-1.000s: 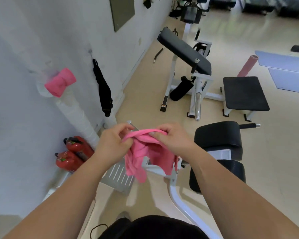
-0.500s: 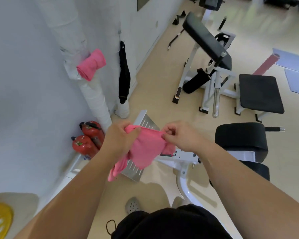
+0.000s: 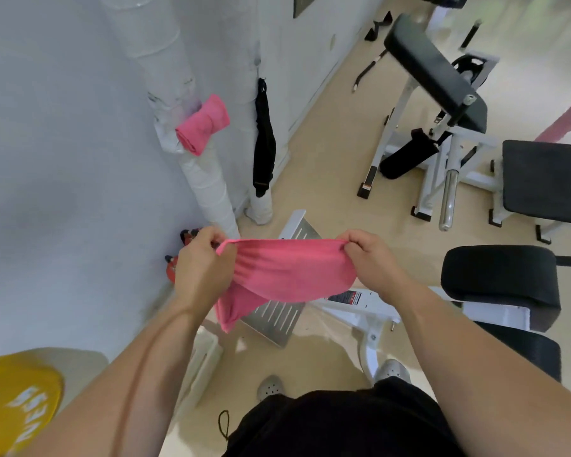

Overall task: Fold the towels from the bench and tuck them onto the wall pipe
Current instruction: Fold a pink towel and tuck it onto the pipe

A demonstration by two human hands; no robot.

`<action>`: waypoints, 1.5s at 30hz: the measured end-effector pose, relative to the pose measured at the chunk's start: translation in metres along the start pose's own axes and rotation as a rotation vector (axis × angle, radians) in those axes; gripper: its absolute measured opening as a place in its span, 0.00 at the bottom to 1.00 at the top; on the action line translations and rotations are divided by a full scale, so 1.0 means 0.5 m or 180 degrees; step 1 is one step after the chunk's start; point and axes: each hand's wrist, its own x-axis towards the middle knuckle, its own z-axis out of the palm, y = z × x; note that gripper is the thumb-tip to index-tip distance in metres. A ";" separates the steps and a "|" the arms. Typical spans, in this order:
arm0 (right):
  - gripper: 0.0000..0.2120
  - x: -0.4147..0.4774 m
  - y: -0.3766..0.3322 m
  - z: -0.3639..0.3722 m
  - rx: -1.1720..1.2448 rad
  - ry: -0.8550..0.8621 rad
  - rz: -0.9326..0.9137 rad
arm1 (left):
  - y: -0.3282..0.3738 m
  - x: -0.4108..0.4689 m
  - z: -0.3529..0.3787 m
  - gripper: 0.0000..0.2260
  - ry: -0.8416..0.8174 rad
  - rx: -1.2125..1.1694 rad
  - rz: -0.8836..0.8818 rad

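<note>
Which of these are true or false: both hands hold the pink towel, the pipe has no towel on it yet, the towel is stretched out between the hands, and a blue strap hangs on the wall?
1. Both the left hand and the right hand grip the pink towel. True.
2. The wall pipe holds no towel yet. False: a rolled pink towel is already tucked against it.
3. The held towel is stretched between the hands. True.
4. A blue strap hangs on the wall. False: the black strap is black.

A black strap [image 3: 263, 140] hung on the wall above red fire extinguishers [image 3: 175, 258], near a yellow weight plate [image 3: 17, 400]
</note>
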 end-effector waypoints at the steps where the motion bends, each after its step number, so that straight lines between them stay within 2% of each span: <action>1: 0.15 0.003 -0.009 -0.006 0.0016 -0.0019 -0.0061 | -0.006 -0.001 0.004 0.04 -0.0015 0.0170 0.0104; 4: 0.09 0.008 -0.036 -0.017 0.0240 -0.0056 -0.0357 | -0.005 -0.003 0.016 0.09 -0.0027 0.0372 0.0407; 6: 0.09 0.009 -0.047 -0.017 0.0267 -0.0106 -0.0627 | 0.001 -0.002 0.024 0.10 -0.0241 0.0323 0.0647; 10: 0.04 0.007 -0.048 0.000 0.0193 -0.0141 -0.0788 | 0.044 -0.032 0.027 0.14 -0.0878 -0.0602 0.0397; 13: 0.19 -0.004 -0.049 0.012 0.0275 -0.0448 -0.0817 | 0.093 -0.069 0.024 0.14 -0.1277 -0.1001 0.0355; 15: 0.20 -0.015 -0.055 0.023 0.0320 -0.0675 -0.0933 | 0.106 -0.076 0.030 0.12 -0.1422 -0.1084 0.0560; 16: 0.17 -0.017 -0.056 0.030 0.0277 -0.0708 -0.0988 | 0.106 -0.075 0.034 0.12 -0.1438 -0.1070 0.0639; 19: 0.03 -0.013 -0.054 0.041 -0.0160 -0.0686 -0.1144 | 0.107 -0.070 0.040 0.11 -0.1324 -0.1043 0.0674; 22: 0.05 -0.018 -0.051 0.046 -0.0413 -0.0714 -0.1219 | 0.102 -0.068 0.046 0.09 -0.1112 -0.0953 0.0772; 27: 0.11 -0.024 -0.041 0.056 -0.0633 -0.0275 -0.1321 | 0.084 -0.064 0.051 0.05 -0.1004 -0.0783 0.0823; 32: 0.10 -0.018 -0.042 0.046 -0.0369 -0.0012 -0.1064 | 0.038 -0.044 0.046 0.13 -0.1052 -0.0432 0.0752; 36: 0.11 -0.025 -0.071 0.036 -0.0051 0.0109 -0.0957 | 0.008 -0.033 0.055 0.15 -0.1076 -0.0109 0.0591; 38: 0.12 -0.019 -0.076 0.021 0.0264 0.0370 -0.0785 | -0.012 -0.025 0.059 0.14 -0.0993 -0.0016 0.0456; 43: 0.16 0.019 -0.033 -0.019 0.0166 0.0922 -0.0294 | -0.041 0.000 0.047 0.10 -0.0714 -0.0473 -0.0104; 45: 0.13 0.025 -0.014 -0.022 -0.0153 0.0889 -0.0071 | -0.026 0.001 0.039 0.10 -0.0621 -0.0724 -0.0112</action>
